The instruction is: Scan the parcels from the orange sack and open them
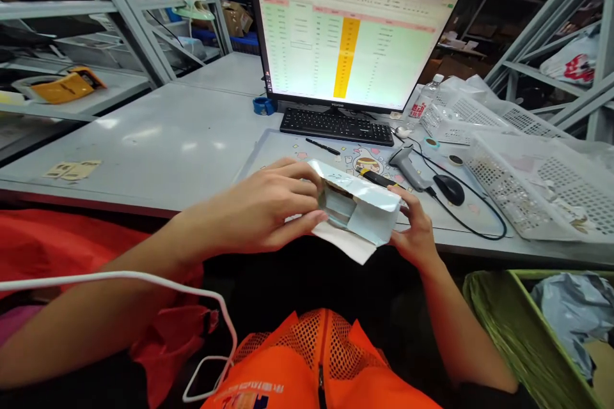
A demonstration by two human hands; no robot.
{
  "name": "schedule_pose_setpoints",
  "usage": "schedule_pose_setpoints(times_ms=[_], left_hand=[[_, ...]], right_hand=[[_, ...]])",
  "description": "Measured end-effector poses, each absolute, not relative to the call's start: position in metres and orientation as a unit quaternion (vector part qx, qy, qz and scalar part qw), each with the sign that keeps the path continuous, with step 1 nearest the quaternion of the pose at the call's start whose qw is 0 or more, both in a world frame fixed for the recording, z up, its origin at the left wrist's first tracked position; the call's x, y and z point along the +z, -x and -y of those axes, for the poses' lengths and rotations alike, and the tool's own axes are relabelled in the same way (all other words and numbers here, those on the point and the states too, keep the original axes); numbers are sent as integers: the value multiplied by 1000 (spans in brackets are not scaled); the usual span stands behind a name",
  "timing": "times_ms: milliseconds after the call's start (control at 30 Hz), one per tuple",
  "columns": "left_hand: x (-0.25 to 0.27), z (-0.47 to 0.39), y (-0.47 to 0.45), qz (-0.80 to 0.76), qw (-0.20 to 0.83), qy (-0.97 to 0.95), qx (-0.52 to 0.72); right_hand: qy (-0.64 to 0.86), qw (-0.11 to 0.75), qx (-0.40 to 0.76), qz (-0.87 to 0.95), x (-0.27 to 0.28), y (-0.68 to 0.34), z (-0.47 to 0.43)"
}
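A small white cardboard box (377, 220) is tilted toward me over the table's front edge, its flaps folded out at the opening. My left hand (288, 204) grips the box's left end, fingers curled at the opening. At the other end, my right hand (415, 227) holds the box between thumb and fingers. Inside the opening lies something pale grey (339, 204) whose kind I cannot make out. Just behind the box rests a black and yellow utility knife (377, 177), partly hidden by it.
A monitor (345, 32) stands behind a black keyboard (336, 126). A barcode scanner (407, 165), a mouse (449, 189) and a cable lie to the right. White perforated baskets (527, 204) fill the table's right side. Below them stands a green bin (542, 339) with plastic bags.
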State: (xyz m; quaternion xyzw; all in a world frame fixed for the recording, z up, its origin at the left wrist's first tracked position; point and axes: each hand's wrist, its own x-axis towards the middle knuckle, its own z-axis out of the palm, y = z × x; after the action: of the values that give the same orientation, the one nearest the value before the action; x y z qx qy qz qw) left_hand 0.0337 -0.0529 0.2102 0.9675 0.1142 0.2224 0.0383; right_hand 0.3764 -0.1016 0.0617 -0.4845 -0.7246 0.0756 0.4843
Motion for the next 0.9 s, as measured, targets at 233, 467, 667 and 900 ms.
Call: schedule_pose_setpoints(times_ms=[233,467,667,900], left_hand=[[192,32,-47,-268,-61,-959,67],[164,21,-61,-269,-49,-948,162],[154,11,-43,-233,-53,-943,234],[148,5,-17,-139,-76,-907,390]], right_hand=[[468,449,91,756,59,-364,92],[490,439,134,741,58,-363,86],[467,404,80,783,83,-374,80],[461,355,73,810,124,-376,86]])
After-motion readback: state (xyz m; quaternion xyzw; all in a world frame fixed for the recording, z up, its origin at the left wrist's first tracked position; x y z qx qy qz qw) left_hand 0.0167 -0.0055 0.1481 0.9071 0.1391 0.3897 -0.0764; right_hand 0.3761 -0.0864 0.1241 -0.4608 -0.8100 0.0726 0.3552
